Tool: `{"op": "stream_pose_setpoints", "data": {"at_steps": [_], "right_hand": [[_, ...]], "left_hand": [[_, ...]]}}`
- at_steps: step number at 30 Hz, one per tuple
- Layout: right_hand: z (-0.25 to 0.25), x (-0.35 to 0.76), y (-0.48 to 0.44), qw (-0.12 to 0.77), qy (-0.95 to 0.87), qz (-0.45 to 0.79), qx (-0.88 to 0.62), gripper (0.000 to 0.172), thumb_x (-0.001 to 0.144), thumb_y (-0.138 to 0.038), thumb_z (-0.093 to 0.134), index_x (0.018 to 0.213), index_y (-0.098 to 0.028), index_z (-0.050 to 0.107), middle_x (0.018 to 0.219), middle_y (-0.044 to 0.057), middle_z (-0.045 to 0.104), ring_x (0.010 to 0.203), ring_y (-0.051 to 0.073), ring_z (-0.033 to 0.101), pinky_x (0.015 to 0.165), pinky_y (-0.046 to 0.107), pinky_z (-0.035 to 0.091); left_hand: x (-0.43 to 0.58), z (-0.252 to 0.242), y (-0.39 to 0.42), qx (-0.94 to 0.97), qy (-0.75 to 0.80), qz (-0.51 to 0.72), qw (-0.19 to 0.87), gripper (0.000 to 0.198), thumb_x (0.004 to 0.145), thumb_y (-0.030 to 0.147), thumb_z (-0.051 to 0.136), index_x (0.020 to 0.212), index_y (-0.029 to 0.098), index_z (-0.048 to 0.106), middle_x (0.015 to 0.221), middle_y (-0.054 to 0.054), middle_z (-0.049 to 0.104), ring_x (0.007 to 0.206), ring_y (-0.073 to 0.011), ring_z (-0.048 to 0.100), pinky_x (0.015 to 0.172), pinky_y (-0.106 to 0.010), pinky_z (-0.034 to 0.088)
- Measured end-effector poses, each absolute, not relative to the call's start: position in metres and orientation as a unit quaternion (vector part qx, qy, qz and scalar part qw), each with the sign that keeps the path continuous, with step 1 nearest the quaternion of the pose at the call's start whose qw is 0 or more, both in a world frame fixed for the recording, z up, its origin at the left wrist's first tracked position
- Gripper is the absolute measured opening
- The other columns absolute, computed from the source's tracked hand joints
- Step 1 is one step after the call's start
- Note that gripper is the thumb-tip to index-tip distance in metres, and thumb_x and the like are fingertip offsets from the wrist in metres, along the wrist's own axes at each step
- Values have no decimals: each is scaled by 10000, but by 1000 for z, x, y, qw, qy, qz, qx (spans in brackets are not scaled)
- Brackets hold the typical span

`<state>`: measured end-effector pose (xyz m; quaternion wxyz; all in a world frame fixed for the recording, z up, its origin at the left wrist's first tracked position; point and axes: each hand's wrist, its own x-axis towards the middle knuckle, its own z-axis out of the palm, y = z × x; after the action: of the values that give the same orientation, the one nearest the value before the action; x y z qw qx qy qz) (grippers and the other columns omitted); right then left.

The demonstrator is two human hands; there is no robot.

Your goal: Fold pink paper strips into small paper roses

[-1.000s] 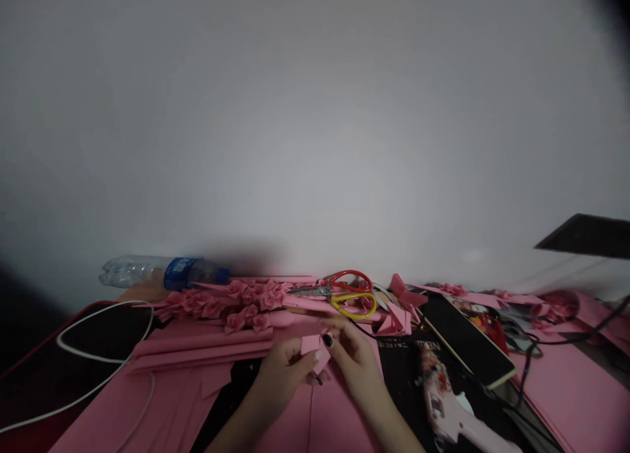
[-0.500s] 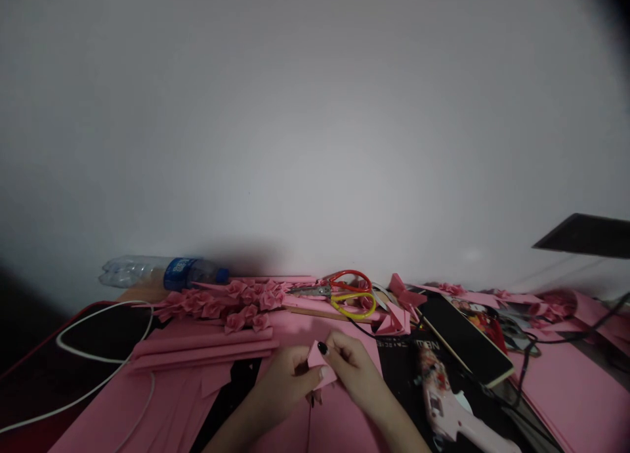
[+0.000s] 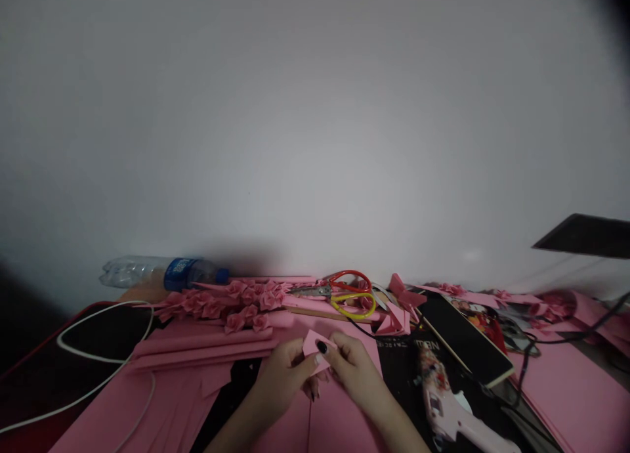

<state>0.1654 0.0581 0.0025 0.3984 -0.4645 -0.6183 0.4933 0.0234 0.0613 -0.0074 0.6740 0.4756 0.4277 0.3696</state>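
A small folded piece of pink paper [image 3: 312, 343] is pinched between my two hands, low in the middle of the head view. My left hand [image 3: 284, 374] grips its left side, thumb on top and fingers curled beneath. From the right, my right hand [image 3: 355, 371] presses its dark-nailed thumb onto the paper; its other fingers are bent and partly hidden. Both hands hover over pink paper sheets [image 3: 322, 427]. Beyond them lies a cluster of pink paper roses [image 3: 249, 302], with red-and-yellow-handled scissors [image 3: 353, 305] to its right.
Rolled pink paper [image 3: 207, 345] lies left, near a white cable [image 3: 69, 348] and a plastic bottle [image 3: 182, 273] by the wall. At right are a glue gun [image 3: 447, 407], a phone [image 3: 470, 341], black cords [image 3: 524, 367] and a stack of pink sheets [image 3: 581, 387].
The folded paper has turned in my hands and shifted slightly up and left. My left fingers have moved a little beneath it; both hands still hold it. Everything else stays put.
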Motion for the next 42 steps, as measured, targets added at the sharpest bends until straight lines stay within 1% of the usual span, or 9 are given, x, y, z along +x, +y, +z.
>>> {"op": "stream_pose_setpoints", "data": {"at_steps": [8, 12, 15, 21, 25, 29, 35, 39, 42], "right_hand": [[-1, 165, 58, 407, -618, 468, -483, 357, 835, -380, 516, 544, -174, 515, 469, -50, 433, 437, 101, 396, 451, 209, 297], [3, 166, 59, 472, -597, 431, -485, 146, 797, -312, 583, 806, -170, 618, 695, 7, 608, 630, 147, 554, 576, 229, 427], [6, 166, 59, 454, -604, 445, -480, 266, 793, -272, 587, 1039, -185, 640, 935, 68, 669, 841, 197, 608, 736, 289, 471], [5, 166, 57, 436, -647, 416, -467, 323, 804, -173, 549, 1109, -226, 641, 1140, 76, 639, 1086, 221, 556, 936, 362, 409], [3, 168, 58, 433, -668, 401, -453, 395, 798, -118, 528, 1162, -253, 602, 1191, 62, 611, 1135, 206, 527, 970, 359, 386], [3, 168, 60, 445, -651, 417, -451, 370, 779, -113, 559, 1111, -255, 639, 1174, 67, 621, 1143, 214, 518, 982, 367, 369], [4, 167, 62, 492, -572, 500, -426, 103, 711, -159, 670, 787, -208, 721, 1132, 89, 630, 1108, 246, 533, 911, 343, 411], [0, 167, 62, 492, -548, 537, -411, 9, 692, -176, 694, 696, -182, 699, 1050, 91, 649, 1016, 235, 581, 868, 327, 425], [-4, 167, 63, 495, -552, 539, -401, 39, 693, -166, 695, 658, -179, 681, 967, 75, 661, 945, 216, 604, 841, 316, 433]], "left_hand": [[23, -9, 63, 470, 424, 391, 669, 311, 671, 439, 603, 622, 141, 528, 513, 7, 551, 386, -82, 458, 416, -214, 378], [22, -6, 63, 493, 431, 377, 655, 286, 683, 395, 591, 578, 134, 542, 451, 25, 500, 376, -72, 413, 412, -207, 346], [22, -3, 61, 510, 445, 352, 647, 273, 681, 363, 586, 536, 141, 518, 433, 28, 484, 374, -72, 398, 411, -206, 319], [21, 2, 60, 524, 442, 328, 650, 282, 681, 382, 554, 529, 148, 515, 428, 34, 471, 363, -70, 371, 398, -207, 282], [20, -2, 61, 526, 447, 311, 653, 297, 660, 409, 546, 527, 147, 502, 428, 28, 482, 345, -68, 375, 385, -208, 270], [19, -6, 63, 527, 445, 313, 653, 276, 665, 389, 533, 545, 141, 508, 439, 29, 489, 346, -64, 381, 383, -201, 278], [19, -1, 61, 537, 435, 300, 657, 255, 668, 361, 530, 554, 133, 519, 442, 37, 469, 357, -55, 357, 378, -191, 267], [19, -1, 59, 541, 433, 292, 660, 244, 673, 349, 534, 550, 141, 502, 442, 39, 477, 355, -55, 367, 376, -185, 265], [19, -2, 58, 546, 428, 287, 660, 225, 683, 326, 528, 562, 137, 517, 440, 34, 499, 346, -55, 384, 371, -181, 269]]}}
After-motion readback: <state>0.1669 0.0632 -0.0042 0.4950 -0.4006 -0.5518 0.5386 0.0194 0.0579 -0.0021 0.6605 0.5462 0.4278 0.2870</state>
